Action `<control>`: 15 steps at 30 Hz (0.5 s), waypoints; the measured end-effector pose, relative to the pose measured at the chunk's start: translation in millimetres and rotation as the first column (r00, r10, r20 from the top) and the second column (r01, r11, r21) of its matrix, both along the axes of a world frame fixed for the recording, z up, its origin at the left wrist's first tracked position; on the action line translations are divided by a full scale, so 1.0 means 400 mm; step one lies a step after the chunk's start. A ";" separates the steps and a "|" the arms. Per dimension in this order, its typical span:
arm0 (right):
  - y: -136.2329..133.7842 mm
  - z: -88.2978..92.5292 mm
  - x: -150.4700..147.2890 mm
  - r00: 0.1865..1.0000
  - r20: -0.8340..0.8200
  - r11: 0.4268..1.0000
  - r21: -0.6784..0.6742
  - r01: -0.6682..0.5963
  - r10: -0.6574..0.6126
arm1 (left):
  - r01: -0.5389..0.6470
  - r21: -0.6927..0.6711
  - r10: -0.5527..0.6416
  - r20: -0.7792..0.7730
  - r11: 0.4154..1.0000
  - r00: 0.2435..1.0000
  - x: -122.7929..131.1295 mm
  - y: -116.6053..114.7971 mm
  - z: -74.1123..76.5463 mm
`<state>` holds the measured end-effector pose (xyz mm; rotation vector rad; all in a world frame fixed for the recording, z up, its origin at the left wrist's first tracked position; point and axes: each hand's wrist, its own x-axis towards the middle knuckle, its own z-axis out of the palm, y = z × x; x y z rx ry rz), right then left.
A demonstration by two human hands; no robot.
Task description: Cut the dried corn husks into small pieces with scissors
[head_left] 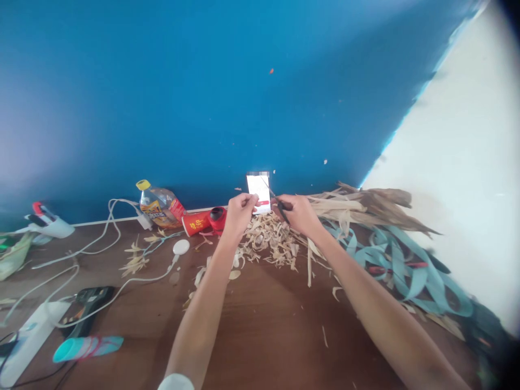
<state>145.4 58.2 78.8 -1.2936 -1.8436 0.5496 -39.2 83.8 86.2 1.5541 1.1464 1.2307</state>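
Both my arms reach forward over a brown wooden table. My left hand is closed in a pinch on a small pale strip near a white phone that leans against the blue wall. My right hand is closed round the handles of dark scissors, whose blades point up and left toward the left hand's fingertips. Below both hands lies a heap of pale cut husk pieces.
Long dried husks and teal straps pile up at the right. A plastic bottle, a red cup, white cables, a power strip, a black device and a teal tube lie at the left.
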 end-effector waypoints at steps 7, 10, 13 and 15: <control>0.005 -0.010 -0.010 0.996 -0.009 0.996 -0.025 -0.086 0.086 | -0.001 0.003 0.001 -0.004 1.000 1.000 -0.002 0.005 -0.003; 0.002 -0.006 -0.008 0.998 -0.018 0.998 -0.015 -0.053 0.053 | -0.001 0.002 0.001 -0.013 1.000 1.000 -0.001 0.002 0.000; -0.002 0.004 0.000 0.999 0.011 0.999 -0.018 -0.032 0.032 | -0.016 0.006 0.016 -0.014 1.000 1.000 -0.002 0.001 -0.001; -0.003 0.008 0.003 0.997 0.044 0.998 -0.017 -0.062 0.063 | -0.014 0.010 0.014 -0.018 1.000 1.000 -0.002 0.000 0.000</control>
